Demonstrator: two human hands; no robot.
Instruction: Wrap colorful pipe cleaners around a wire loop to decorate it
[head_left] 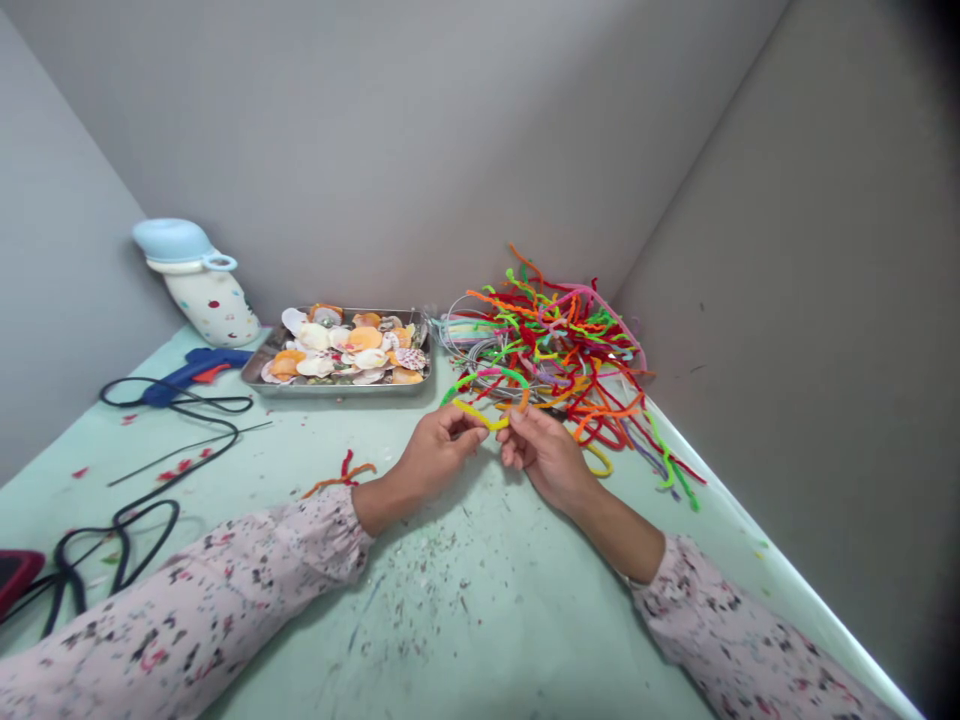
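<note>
Between my two hands is a ring of bent pipe cleaner [471,410], yellow at the near side with green, pink and orange stretches round the far side. My left hand [439,445] pinches its yellow part at the left. On the right, my right hand [546,450] has thumb and fingers closed on it where yellow meets orange. Just behind the hands lies a tangled heap of loose pipe cleaners [570,330] in red, orange, green and pink. A small twisted orange and red pipe cleaner piece [346,474] rests beside my left wrist.
A metal tray [337,388] of seashells stands at the back. Left of it are a blue glue gun [184,378] with a dark cord [225,425] and a tilted white bottle [211,305] with a blue lid. Small scraps dot the pale green table [480,640]; walls enclose it.
</note>
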